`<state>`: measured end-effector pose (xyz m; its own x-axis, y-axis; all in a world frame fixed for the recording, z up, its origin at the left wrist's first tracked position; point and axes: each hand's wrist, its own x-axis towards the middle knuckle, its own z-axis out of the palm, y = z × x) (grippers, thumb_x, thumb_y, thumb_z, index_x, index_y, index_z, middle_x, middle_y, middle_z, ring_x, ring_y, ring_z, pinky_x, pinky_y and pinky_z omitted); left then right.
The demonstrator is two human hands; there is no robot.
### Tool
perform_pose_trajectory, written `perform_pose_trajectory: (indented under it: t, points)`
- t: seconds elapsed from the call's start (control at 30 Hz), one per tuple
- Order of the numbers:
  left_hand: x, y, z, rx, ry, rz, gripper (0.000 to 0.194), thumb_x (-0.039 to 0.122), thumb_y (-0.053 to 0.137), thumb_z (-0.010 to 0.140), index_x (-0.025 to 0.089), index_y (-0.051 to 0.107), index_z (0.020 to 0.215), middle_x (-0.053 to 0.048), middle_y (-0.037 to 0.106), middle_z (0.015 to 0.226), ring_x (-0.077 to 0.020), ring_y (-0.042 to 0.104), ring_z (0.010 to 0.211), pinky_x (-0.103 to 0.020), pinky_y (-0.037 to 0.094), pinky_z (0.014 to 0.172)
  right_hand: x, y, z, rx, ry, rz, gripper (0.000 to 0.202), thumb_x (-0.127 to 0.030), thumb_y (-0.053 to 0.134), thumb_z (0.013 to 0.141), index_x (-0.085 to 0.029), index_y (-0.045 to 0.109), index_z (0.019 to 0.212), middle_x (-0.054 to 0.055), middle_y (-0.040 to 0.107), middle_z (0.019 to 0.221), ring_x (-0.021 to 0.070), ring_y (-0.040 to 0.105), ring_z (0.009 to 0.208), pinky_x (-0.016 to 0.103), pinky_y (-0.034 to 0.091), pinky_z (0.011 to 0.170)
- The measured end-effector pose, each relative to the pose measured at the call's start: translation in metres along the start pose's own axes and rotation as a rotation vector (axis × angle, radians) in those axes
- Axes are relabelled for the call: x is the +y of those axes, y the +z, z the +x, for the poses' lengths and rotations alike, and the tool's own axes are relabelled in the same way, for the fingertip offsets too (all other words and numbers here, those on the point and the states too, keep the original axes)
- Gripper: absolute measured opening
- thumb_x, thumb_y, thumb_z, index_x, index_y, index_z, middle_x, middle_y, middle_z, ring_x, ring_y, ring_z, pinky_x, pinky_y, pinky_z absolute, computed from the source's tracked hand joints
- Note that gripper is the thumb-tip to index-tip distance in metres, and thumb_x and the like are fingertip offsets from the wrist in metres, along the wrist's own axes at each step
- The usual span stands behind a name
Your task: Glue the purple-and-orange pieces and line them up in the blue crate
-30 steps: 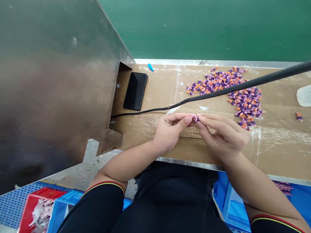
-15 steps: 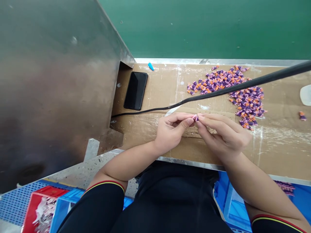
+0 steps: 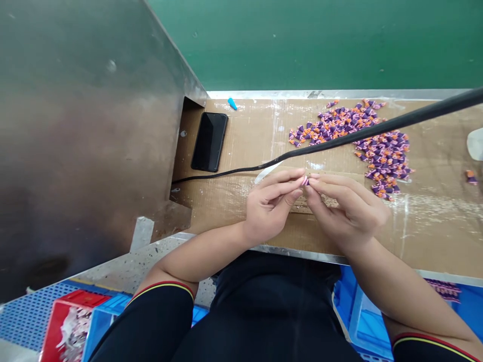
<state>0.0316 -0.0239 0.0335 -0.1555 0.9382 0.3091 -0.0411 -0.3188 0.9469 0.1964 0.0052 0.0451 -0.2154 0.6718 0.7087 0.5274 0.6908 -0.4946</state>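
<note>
Above the near middle of the bench, a small purple-and-pink piece (image 3: 306,181) is between my two hands, mostly covered by fingertips. My right hand (image 3: 347,208) pinches its right end between thumb and forefinger. My left hand (image 3: 269,206) has its fingertips at the other end, forefinger against the piece and thumb just below. Beyond the hands lies a pile of small purple, pink and orange pieces (image 3: 388,153), similar in colour. A similar loose piece (image 3: 471,177) rests alone at the far right.
A black cable (image 3: 324,147) crosses above the cardboard-covered bench (image 3: 249,136). At left are a phone (image 3: 209,142), a small blue cone-shaped thing (image 3: 232,103) and a large metal housing (image 3: 94,125). Below the bench stand a red bin (image 3: 56,322) and blue bins (image 3: 358,322).
My left fingers have spread a little, with the thumb lower and the middle finger raised. My right hand keeps its pinch, and the piece shows slightly turned. The view has shifted slightly.
</note>
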Motion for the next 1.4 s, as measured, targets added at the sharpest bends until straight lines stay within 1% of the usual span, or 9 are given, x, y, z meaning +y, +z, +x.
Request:
perform_pose_trajectory:
  t: [0.1, 0.37, 0.53, 0.8, 0.93, 1.07, 1.13, 1.23, 1.4]
  points:
    - [0.001, 0.002, -0.002, -0.035, -0.023, -0.019, 0.026, 0.019, 0.074, 0.103, 0.034, 0.084, 0.121, -0.004, 0.081, 0.132, -0.0215, 0.079, 0.125, -0.040, 0.066, 0.116, 0.004, 0.001, 0.000, 0.006, 0.005, 0.031, 0.019, -0.017, 0.081, 0.097, -0.031, 0.077, 0.108, 0.003, 0.086, 0.098, 0.0260, 0.086, 0.089, 0.042, 0.076, 0.079]
    - [0.000, 0.000, -0.004, -0.073, -0.087, -0.037, 0.024, 0.027, 0.074, 0.104, 0.032, 0.083, 0.125, -0.006, 0.079, 0.135, -0.0249, 0.077, 0.128, -0.044, 0.065, 0.118, 0.001, 0.002, 0.001, 0.013, 0.039, 0.040, 0.015, -0.018, 0.080, 0.098, -0.031, 0.077, 0.105, 0.003, 0.085, 0.097, 0.0268, 0.086, 0.091, 0.044, 0.076, 0.080]
    - [0.001, -0.002, -0.003, -0.090, -0.039, -0.053, 0.028, 0.021, 0.073, 0.104, 0.034, 0.081, 0.128, -0.004, 0.078, 0.135, -0.0233, 0.077, 0.129, -0.041, 0.065, 0.118, 0.000, 0.003, 0.003, 0.031, 0.021, 0.070, 0.024, -0.009, 0.080, 0.095, -0.030, 0.076, 0.107, 0.003, 0.086, 0.098, 0.0259, 0.086, 0.091, 0.041, 0.076, 0.080]
    - [-0.010, 0.001, -0.005, -0.098, 0.082, -0.057, 0.038, 0.013, 0.070, 0.104, 0.034, 0.077, 0.136, -0.003, 0.076, 0.140, -0.0202, 0.076, 0.130, -0.034, 0.064, 0.118, 0.005, 0.002, 0.000, 0.027, -0.003, 0.045, 0.021, -0.013, 0.081, 0.096, -0.030, 0.078, 0.109, 0.003, 0.086, 0.099, 0.0252, 0.086, 0.090, 0.039, 0.075, 0.080]
    - [-0.015, 0.001, -0.003, -0.089, 0.089, -0.041, 0.038, 0.014, 0.070, 0.105, 0.035, 0.077, 0.136, -0.004, 0.076, 0.141, -0.0217, 0.076, 0.131, -0.037, 0.065, 0.117, 0.008, 0.006, -0.001, 0.025, 0.016, 0.040, 0.013, -0.019, 0.080, 0.099, -0.030, 0.078, 0.107, 0.003, 0.087, 0.099, 0.0243, 0.086, 0.091, 0.039, 0.074, 0.082]
    - [-0.019, -0.001, -0.001, -0.140, 0.108, 0.001, 0.033, 0.022, 0.066, 0.109, 0.032, 0.076, 0.139, -0.007, 0.074, 0.146, -0.0248, 0.073, 0.137, -0.044, 0.063, 0.120, 0.016, 0.007, 0.001, 0.017, 0.021, 0.073, 0.010, -0.020, 0.078, 0.101, -0.029, 0.079, 0.106, 0.003, 0.087, 0.100, 0.0227, 0.086, 0.089, 0.036, 0.072, 0.083]
    - [-0.021, -0.004, 0.000, -0.139, 0.111, 0.025, 0.032, 0.027, 0.063, 0.111, 0.029, 0.076, 0.140, -0.009, 0.071, 0.150, -0.0257, 0.071, 0.139, -0.044, 0.065, 0.118, 0.019, 0.002, 0.004, -0.020, 0.047, 0.078, 0.009, -0.022, 0.076, 0.102, -0.029, 0.080, 0.107, 0.003, 0.087, 0.099, 0.0218, 0.085, 0.086, 0.035, 0.071, 0.080]
    - [-0.024, -0.008, 0.000, -0.111, 0.103, 0.012, 0.033, 0.032, 0.058, 0.113, 0.029, 0.075, 0.141, -0.011, 0.070, 0.153, -0.0246, 0.074, 0.134, -0.036, 0.071, 0.103, 0.024, -0.017, 0.009, -0.137, 0.093, 0.061, 0.013, -0.026, 0.075, 0.103, -0.028, 0.081, 0.113, 0.003, 0.087, 0.098, 0.0202, 0.082, 0.077, 0.034, 0.068, 0.071]
    - [-0.024, -0.011, -0.001, -0.094, 0.119, 0.014, 0.029, 0.029, 0.059, 0.113, 0.026, 0.078, 0.134, -0.011, 0.076, 0.142, -0.0221, 0.078, 0.126, -0.030, 0.072, 0.091, 0.029, -0.063, -0.002, -0.525, 0.018, -0.013, 0.016, -0.022, 0.068, 0.104, -0.028, 0.083, 0.108, 0.005, 0.085, 0.103, 0.0210, 0.081, 0.091, 0.034, 0.068, 0.081]
